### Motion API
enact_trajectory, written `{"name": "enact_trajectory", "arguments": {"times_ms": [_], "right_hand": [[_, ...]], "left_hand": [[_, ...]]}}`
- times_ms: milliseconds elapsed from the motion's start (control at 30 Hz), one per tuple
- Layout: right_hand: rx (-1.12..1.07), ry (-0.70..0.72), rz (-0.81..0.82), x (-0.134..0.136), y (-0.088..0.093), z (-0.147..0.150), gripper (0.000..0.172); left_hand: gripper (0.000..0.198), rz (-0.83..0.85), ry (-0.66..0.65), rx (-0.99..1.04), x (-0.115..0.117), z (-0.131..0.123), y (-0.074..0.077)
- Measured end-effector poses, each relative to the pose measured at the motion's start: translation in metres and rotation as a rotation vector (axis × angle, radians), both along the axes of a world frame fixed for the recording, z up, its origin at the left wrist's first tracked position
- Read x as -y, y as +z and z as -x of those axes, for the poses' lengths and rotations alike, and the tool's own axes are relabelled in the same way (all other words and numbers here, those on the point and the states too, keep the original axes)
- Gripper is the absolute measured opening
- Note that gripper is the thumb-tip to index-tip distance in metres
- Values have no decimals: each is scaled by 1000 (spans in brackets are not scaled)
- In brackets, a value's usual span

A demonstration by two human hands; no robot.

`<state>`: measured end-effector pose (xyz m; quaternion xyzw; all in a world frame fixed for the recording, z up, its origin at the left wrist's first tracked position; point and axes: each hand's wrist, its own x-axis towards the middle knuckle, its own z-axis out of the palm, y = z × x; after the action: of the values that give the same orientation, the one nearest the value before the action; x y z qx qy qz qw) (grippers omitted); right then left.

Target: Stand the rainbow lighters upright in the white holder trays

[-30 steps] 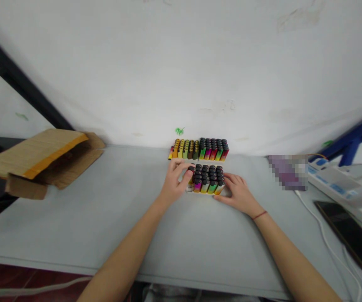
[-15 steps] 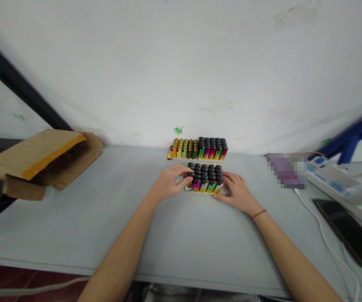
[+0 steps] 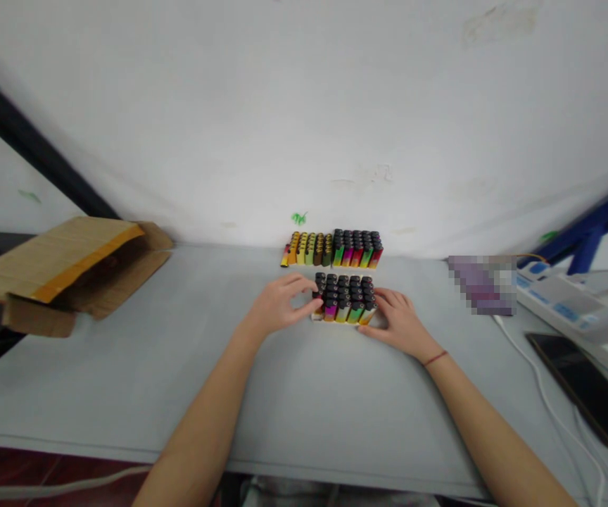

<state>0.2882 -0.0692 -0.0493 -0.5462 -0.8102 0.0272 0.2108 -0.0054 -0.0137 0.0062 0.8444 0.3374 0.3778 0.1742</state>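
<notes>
A white tray (image 3: 336, 322) stands in front of me, packed with upright black-topped lighters (image 3: 343, 296) in several colours. At its left side my left hand (image 3: 281, 304) has thumb and index finger around a reddish lighter (image 3: 317, 296) in the left column. That lighter is partly hidden by the fingertips. A pale gap shows at the tray's front left corner. My right hand (image 3: 397, 322) grips the tray's right end, thumb along the front corner and fingers curled at the side.
Behind stand yellow-to-brown lighters (image 3: 309, 249) and black-topped lighters (image 3: 357, 248) against the wall. An open cardboard box (image 3: 79, 257) lies at left. On the right are a power strip (image 3: 573, 303), a phone (image 3: 589, 387), white cables (image 3: 533, 373) and a blurred purple item (image 3: 480, 285).
My left hand has shifted slightly left, and its thumb and index finger have spread a little. The lighter between them sits lower in the tray. My right hand stays in place.
</notes>
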Motion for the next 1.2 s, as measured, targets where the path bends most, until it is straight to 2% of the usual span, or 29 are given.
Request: {"name": "enact_trajectory", "arguments": {"times_ms": [67,133,200,300,400,600,767,900,1033,1100,1200], "right_hand": [[7,-2,0,0,0,0,62],[14,-5,0,0,0,0,61],[15,-3,-3,0,0,0,61],[12,1,-11,0,-1,0,63],[10,1,-12,0,-1,0,64],[12,1,-16,0,0,0,63],[20,-1,-11,0,0,0,65],[15,-6,-12,0,-1,0,64],[12,-2,-8,0,0,0,63],[13,-2,-5,0,0,0,63],[16,-5,-7,0,0,0,65]], "left_hand": [[20,-7,184,83,-11,5,-8],[29,-10,443,114,-26,11,-20],[36,38,620,-3,-38,15,-32],[45,100,714,-301,-44,13,-43],[46,121,729,-501,-36,8,-38],[34,179,770,-620,-19,16,-15],[47,231,829,-602,-19,25,-21],[37,274,778,-602,-23,26,-23],[33,337,761,-450,-21,25,-18],[30,370,725,-267,-21,22,-17],[26,467,585,119,-23,13,-23]]}}
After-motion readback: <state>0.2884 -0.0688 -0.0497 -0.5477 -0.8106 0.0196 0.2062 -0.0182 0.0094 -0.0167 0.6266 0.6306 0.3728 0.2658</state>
